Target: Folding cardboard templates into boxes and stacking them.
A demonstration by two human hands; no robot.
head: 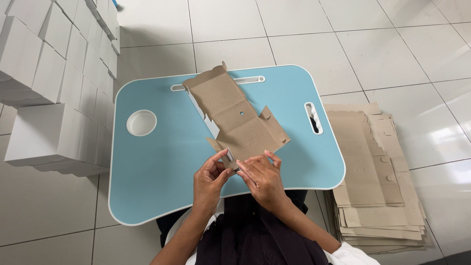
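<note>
- A brown cardboard box blank (235,115), partly folded, lies across the middle of the light blue counter (147,172), running from about 11 o'clock down to the near edge at 6 o'clock
- Its white outer face shows along the left edge; the brown inner face is turned up, with a small round hole near the centre
- The left hand (208,181) grips the near end of the blank, its fingers (219,159) closed on a flap, thumb on one side and fingertips on the other
- The right hand (262,179) rests on the same near end just beside the left hand, its fingers (273,158) curled and pressing on the cardboard; the two hands nearly touch
- A round white cup recess (141,122) sits in the counter at 9 o'clock, well apart from the hands
- A long slot (255,79) runs along the counter's far edge at 12 o'clock, partly covered by the blank, and a shorter handle slot (313,118) sits at 3 o'clock
- On the tiled floor (343,39) at 4 o'clock lies a stack of flat brown blanks (375,191), just beside the counter
- At 9 to 10 o'clock stand piled white boxes (54,88), already folded
</note>
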